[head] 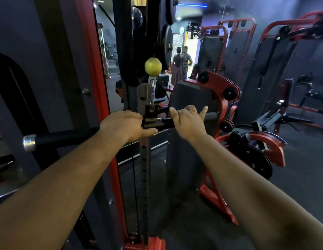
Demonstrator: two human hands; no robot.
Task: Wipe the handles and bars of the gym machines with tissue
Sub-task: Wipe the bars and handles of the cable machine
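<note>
Black foam-gripped cable bar (66, 138), hung from a carabiner (152, 91) under a yellow stopper ball (153, 66); both hands at its centre.

Bar's long axis runs left-right across the view, chrome end cap (29, 142) far left. Left hand (124, 124) grips it just left of the swivel bracket (151, 115), thumb underneath. Right hand (187, 120) curls over the bar just right of the bracket, index and little fingers lifted (tissue not visible; cannot tell if held). Judgement: wiping outward along the axis comes next, right side nearer.
</note>
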